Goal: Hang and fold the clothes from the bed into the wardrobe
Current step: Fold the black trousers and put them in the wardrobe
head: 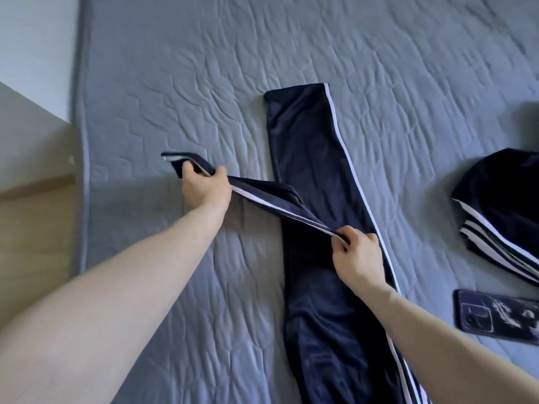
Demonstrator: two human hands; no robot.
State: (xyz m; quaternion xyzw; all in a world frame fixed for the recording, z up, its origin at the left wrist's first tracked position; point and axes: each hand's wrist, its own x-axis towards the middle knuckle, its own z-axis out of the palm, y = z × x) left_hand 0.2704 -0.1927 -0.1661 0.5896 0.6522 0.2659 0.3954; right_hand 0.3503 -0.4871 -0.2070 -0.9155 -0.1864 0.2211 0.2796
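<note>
I am folding the dark track pants [318,182]; they lie long on the bed [175,83], from 5 o'clock up to 12 o'clock. My right hand [357,252] pinches one leg near the middle; my left hand [205,189], out at 9 o'clock, grips that leg's cuff, lifted off the cover. I think the next move is to swing this leg over onto the flat one, stripes lined up. A phone [495,319] and another dark garment [504,205] sit at 3 o'clock, so room there is tight; the bed edge runs at 9 o'clock; far ahead is wide open cover.
</note>
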